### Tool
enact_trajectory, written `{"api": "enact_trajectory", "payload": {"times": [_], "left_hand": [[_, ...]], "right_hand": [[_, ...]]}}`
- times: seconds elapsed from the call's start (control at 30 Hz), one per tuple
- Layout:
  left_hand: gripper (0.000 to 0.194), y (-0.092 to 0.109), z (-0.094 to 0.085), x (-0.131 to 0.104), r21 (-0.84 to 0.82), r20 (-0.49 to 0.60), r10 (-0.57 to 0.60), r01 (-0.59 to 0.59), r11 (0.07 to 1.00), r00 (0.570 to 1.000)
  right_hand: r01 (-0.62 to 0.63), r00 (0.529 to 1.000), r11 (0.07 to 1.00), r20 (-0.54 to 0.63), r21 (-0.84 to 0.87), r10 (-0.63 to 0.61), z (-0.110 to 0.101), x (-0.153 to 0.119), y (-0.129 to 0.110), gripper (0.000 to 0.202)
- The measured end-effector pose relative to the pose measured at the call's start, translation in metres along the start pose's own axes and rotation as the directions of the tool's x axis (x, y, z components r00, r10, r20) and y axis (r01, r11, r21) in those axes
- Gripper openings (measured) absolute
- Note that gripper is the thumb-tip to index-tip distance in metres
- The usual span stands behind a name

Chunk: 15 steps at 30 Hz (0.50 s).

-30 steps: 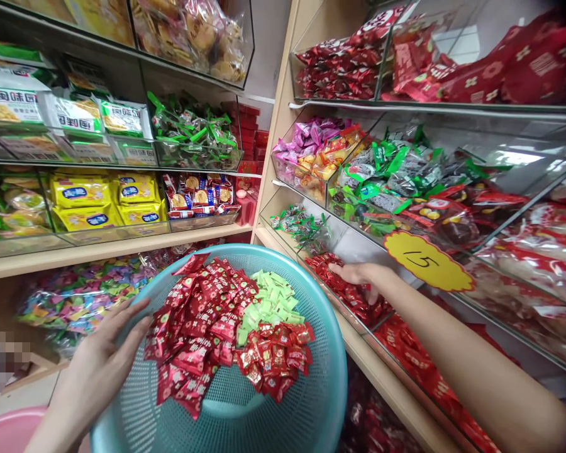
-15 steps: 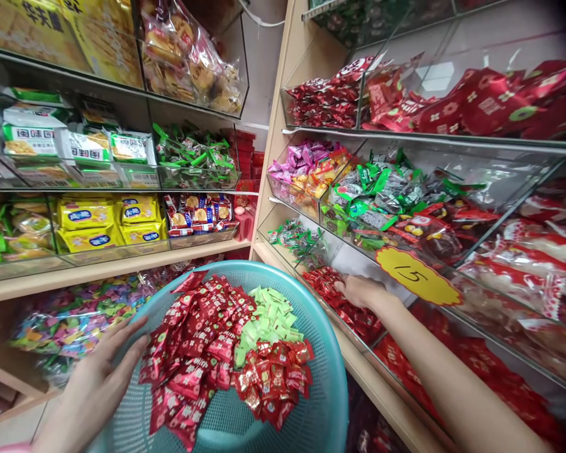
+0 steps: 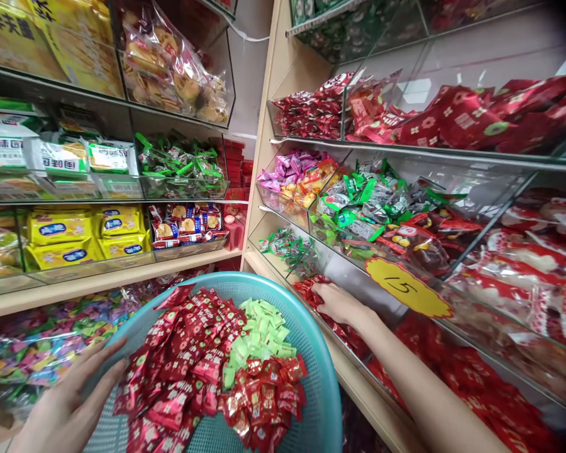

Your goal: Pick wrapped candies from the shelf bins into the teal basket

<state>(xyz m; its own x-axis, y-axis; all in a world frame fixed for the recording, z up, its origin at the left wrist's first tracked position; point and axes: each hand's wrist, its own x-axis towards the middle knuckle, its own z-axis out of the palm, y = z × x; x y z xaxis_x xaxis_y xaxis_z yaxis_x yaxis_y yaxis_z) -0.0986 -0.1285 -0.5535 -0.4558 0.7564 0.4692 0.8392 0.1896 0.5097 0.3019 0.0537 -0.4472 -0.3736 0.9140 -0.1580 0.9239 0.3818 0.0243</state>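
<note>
A teal plastic basket (image 3: 327,352) holds dark red flowered packets (image 3: 179,358), pale green packets (image 3: 264,327) and small red-and-gold packets (image 3: 264,396). My left hand (image 3: 68,396) lies at the basket's left rim, fingers spread, holding nothing. To the right, my right hand (image 3: 334,302) reaches into a low clear bin of red packets (image 3: 353,340). Its fingers are bent down onto the packets, with the fingertips partly hidden, so whether it grips any is unclear.
Clear shelf bins on the left hold yellow packs (image 3: 70,236) and green-and-white packs (image 3: 59,154). Over my right forearm hangs a yellow tag marked 15 (image 3: 408,286) on a bin edge. A bag of colourful pieces (image 3: 42,352) sits on the low left shelf.
The whole view has shifted, with the shelves now lower and further left. My right hand has moved slightly deeper toward the back of the red packets. My left hand stays by the rim.
</note>
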Motion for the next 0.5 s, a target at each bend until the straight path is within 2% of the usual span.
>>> {"api": "enact_trajectory", "payload": {"times": [0.1, 0.33, 0.5], "left_hand": [[0.052, 0.001, -0.004, -0.001, -0.043, 0.109, -0.029, 0.034, 0.999, 0.994], [0.059, 0.015, -0.013, -0.006, -0.066, 0.142, -0.097, 0.107, 0.992, 0.985], [0.061, 0.013, -0.013, -0.006, -0.058, 0.161, -0.138, 0.149, 0.987, 0.977]], "right_hand": [[0.018, 1.000, 1.000, -0.007, -0.004, -0.018, 0.001, 0.003, 0.001, 0.037], [0.091, 0.995, 0.996, -0.047, 0.012, -0.091, 0.005, 0.004, 0.013, 0.021], [0.132, 0.982, 0.991, -0.141, 0.024, -0.127, 0.004, -0.001, 0.016, 0.009]]}}
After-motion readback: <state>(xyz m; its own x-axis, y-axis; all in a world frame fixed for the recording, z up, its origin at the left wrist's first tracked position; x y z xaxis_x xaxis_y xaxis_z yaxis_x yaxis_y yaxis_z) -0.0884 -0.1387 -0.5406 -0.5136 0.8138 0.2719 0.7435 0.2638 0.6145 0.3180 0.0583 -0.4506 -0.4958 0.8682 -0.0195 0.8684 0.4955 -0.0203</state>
